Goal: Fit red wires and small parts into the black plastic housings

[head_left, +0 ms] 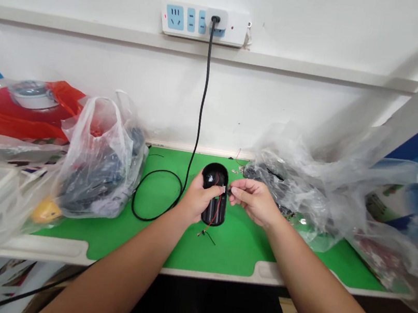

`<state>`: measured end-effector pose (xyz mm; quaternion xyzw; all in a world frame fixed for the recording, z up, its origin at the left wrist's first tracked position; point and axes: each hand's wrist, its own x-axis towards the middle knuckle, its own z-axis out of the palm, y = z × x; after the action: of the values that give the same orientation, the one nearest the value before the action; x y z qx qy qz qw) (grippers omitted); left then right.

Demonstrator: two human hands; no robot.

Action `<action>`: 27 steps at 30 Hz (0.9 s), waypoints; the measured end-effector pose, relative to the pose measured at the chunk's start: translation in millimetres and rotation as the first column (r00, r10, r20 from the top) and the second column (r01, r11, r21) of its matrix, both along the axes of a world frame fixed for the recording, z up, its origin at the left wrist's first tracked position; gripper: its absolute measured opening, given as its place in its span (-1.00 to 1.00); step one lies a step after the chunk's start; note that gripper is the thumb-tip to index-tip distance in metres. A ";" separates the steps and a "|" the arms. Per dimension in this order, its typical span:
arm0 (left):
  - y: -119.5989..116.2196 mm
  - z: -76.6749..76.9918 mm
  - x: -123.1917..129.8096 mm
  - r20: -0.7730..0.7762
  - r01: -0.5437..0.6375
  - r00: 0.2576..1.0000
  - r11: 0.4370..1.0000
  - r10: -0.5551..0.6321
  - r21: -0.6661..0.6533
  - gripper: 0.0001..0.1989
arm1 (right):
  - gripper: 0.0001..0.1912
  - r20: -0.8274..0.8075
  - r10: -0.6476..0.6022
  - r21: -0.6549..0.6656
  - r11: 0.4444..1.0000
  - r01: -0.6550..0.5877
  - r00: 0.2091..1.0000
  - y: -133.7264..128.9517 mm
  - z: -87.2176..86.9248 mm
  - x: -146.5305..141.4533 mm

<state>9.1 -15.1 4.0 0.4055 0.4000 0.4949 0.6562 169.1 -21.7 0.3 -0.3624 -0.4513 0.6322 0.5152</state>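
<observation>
A black oblong plastic housing [211,214], hollow side up, is held over the green table by my left hand [202,196]. My left thumb reaches inside it and presses near a small white part [223,189]. Thin red and dark wires [217,211] run along the hollow and hang past its lower end. Just off the housing's right side, my right hand [250,198] pinches a small dark piece [230,191] between thumb and fingers. That piece is too small to name.
Clear plastic bags [100,171] and a red bag [14,114] crowd the left. More clear bags with dark parts [299,180] lie at right. A black cable [203,103] drops from the wall power strip [231,33] and coils on the green mat [233,254].
</observation>
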 end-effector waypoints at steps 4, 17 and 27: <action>-0.1 -1.4 -0.6 -0.017 -0.001 1.000 0.999 0.002 0.045 -0.52 | -0.74 0.083 -0.025 0.041 0.999 0.022 0.996 0.6 -0.4 1.0; -0.1 -5.6 -1.3 -0.074 0.034 0.997 0.992 -0.025 0.123 -0.48 | -0.72 0.153 -0.091 0.109 0.991 0.075 0.984 -2.3 -1.8 -2.1; -5.2 -6.2 -0.4 -0.060 0.062 0.997 0.994 -0.056 0.092 -0.50 | -0.73 0.112 -0.081 0.127 0.990 0.066 0.990 -4.3 -10.0 -0.6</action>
<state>8.7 -20.3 -2.2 0.4617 0.3827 0.4818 0.6389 168.6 -26.0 -9.6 -0.3828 -0.5053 0.5613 0.5321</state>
